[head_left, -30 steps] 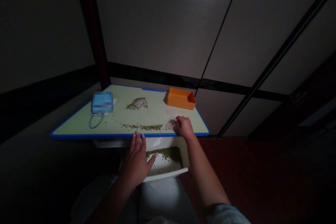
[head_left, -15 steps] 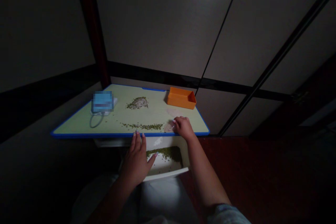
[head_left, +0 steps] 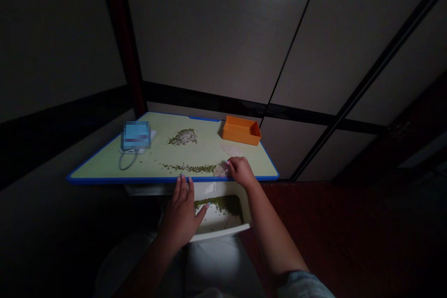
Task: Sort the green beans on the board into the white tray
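Note:
My right hand [head_left: 241, 171] is over the front right of the tabletop [head_left: 108, 163], its fingers bent and pinched together. Whatever they hold, if anything, is hidden or too small to make out. Right by its fingertips is a pale patch of small grains [head_left: 221, 170], at the end of a strip of green beans or seeds [head_left: 190, 168]. My left hand [head_left: 183, 214] is spread, fingertips at the table's blue front edge. Its thumb reaches over a pulled-out white drawer [head_left: 220, 233] with many green beans [head_left: 226, 203] in it.
An orange open box [head_left: 240, 131] stands at the back right. A pile of mixed green and pale grains [head_left: 184, 137] lies mid-table. On the left is a white device with a blurred screen [head_left: 137, 135] and a grey cable [head_left: 127, 162]. Cabinet panels [head_left: 216, 32] rise behind.
My right hand has shifted slightly left along the tabletop, and the pale grains beside its fingertips now reach further left, against the green strip. My left hand has stayed in place.

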### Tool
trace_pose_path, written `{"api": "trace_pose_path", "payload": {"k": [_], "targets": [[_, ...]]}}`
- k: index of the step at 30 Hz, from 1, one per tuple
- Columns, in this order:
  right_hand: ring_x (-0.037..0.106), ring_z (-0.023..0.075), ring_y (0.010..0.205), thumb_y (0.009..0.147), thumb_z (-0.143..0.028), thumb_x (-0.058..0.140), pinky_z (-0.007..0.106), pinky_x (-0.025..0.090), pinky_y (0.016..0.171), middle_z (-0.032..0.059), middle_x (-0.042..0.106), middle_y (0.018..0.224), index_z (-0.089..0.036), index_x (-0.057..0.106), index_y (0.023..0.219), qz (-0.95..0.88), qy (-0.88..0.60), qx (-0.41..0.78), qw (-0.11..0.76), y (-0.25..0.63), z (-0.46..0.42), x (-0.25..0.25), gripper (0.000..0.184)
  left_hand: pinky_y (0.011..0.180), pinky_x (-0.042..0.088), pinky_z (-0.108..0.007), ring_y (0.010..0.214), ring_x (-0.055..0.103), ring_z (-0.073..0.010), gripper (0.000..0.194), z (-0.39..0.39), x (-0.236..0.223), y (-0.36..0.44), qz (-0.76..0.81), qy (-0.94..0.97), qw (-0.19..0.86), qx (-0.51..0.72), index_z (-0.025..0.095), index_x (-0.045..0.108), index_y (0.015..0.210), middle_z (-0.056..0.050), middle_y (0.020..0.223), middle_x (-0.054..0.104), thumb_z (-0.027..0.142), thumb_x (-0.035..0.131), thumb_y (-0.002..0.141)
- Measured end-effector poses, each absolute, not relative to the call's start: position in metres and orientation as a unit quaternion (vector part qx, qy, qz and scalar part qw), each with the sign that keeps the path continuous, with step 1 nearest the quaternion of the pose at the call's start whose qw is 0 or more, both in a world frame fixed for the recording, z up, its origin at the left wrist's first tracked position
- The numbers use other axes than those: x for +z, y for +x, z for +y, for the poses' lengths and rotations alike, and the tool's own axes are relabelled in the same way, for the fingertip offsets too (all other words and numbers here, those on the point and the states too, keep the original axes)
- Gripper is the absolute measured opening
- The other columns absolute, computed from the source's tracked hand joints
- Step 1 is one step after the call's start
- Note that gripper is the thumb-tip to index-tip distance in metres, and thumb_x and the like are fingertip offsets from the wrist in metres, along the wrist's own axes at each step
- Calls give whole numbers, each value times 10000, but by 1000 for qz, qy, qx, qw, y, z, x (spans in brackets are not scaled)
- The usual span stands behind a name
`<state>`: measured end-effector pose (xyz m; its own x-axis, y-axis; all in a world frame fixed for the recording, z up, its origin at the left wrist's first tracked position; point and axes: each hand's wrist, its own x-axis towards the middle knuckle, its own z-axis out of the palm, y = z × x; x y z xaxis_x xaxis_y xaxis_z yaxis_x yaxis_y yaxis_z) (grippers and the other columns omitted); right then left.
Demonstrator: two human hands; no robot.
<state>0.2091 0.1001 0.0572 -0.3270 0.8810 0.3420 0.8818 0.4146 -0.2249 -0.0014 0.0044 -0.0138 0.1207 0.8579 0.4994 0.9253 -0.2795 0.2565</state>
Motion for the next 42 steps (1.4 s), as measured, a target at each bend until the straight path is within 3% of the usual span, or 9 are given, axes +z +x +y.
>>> {"api": "trace_pose_path", "payload": {"k": [20, 42], "targets": [[600, 180, 812, 946, -272, 400, 296, 275, 752, 95, 699, 887, -180, 661, 917, -729, -665, -66, 148, 217, 102, 61, 278, 1084, 333, -480, 1426, 129, -346, 808, 5, -14, -2, -593, -750, 64, -286, 2, 301, 1395, -273, 1514, 204, 525, 475, 805], [579, 161, 809, 936, -248, 407, 288, 253, 781, 68, 690, 847, -170, 636, 849, -776, -603, -47, 178, 213, 101, 60, 257, 1087, 327, -474, 1423, 135, -354, 812, 5, -12, -1, -601, -749, 63, -272, -19, 304, 1393, -286, 1507, 213, 539, 441, 817]]}}
